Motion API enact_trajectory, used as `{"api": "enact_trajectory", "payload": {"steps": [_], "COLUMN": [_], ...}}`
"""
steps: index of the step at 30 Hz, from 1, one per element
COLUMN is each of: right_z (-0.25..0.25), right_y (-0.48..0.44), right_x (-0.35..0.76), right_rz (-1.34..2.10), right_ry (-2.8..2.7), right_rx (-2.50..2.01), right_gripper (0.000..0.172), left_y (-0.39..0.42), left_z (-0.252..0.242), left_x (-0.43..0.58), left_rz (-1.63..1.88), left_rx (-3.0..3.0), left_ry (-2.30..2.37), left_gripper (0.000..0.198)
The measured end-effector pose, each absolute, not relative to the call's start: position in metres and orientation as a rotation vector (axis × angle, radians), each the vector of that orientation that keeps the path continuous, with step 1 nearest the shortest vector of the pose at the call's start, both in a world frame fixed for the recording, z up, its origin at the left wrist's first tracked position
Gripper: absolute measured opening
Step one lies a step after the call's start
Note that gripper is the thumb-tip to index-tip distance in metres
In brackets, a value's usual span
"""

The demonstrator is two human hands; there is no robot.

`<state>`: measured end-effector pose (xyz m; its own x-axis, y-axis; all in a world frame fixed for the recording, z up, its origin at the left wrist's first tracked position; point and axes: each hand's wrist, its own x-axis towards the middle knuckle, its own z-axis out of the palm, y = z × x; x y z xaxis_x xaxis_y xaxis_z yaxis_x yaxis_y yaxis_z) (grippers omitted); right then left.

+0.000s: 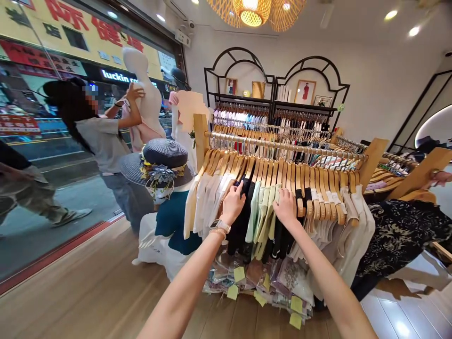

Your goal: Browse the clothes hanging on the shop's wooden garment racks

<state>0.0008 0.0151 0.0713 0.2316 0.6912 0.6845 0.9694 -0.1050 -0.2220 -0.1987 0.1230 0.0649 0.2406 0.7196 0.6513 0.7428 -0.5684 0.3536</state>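
Observation:
Hangers with clothes line a metal rail [286, 146] on a wooden rack. My left hand [233, 205] touches the shoulder of a dark garment [247, 197] left of the middle, its fingers partly spread. My right hand [285, 207] rests with fingers apart on the hanger tops and shoulders just right of the light green garments [263, 212]. Between both hands hang mint and green pieces. White and cream tops [208, 202] hang left of my left hand; black, beige and white ones hang right of my right hand.
A straw hat [164, 155] with flowers tops a teal-dressed form at the left. Behind it a person [106, 141] handles a white mannequin [137, 75]. Bagged clothes [257, 278] lie under the rail. A black patterned garment [399, 235] hangs at the right.

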Motion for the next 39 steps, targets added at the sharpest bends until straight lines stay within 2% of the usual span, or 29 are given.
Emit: {"api": "enact_trajectory", "payload": {"steps": [9, 14, 19, 22, 26, 30, 35, 39], "right_z": [0.102, 0.157, 0.225, 0.249, 0.256, 0.255, 0.25, 0.244], "right_y": [0.03, 0.068, 0.117, 0.139, 0.152, 0.15, 0.139, 0.156], "right_x": [0.02, 0.056, 0.093, 0.106, 0.113, 0.117, 0.093, 0.032], "right_rz": [-0.665, -0.711, -0.787, -0.752, -0.747, -0.769, -0.827, -0.869], "right_ry": [-1.568, -1.602, -1.687, -1.796, -1.843, -1.859, -1.802, -1.817], "right_rx": [-1.772, -1.648, -1.582, -1.6, -1.6, -1.583, -1.606, -1.438], "right_gripper": [0.045, 0.049, 0.056, 0.054, 0.043, 0.041, 0.052, 0.059], "left_y": [0.122, 0.125, 0.126, 0.122, 0.119, 0.119, 0.119, 0.124], "left_z": [0.075, 0.077, 0.078, 0.08, 0.08, 0.08, 0.085, 0.089], "left_x": [-0.206, -0.21, -0.229, -0.242, -0.249, -0.249, -0.254, -0.266], "left_rz": [-1.185, -1.224, -1.287, -1.297, -1.338, -1.364, -1.371, -1.463], "left_rx": [-2.567, -2.569, -2.724, -2.862, -2.96, -2.988, -3.005, -2.921], "left_ry": [-1.315, -1.307, -1.299, -1.322, -1.349, -1.365, -1.249, -1.085], "left_gripper": [0.047, 0.043, 0.048, 0.049, 0.048, 0.046, 0.04, 0.034]}}
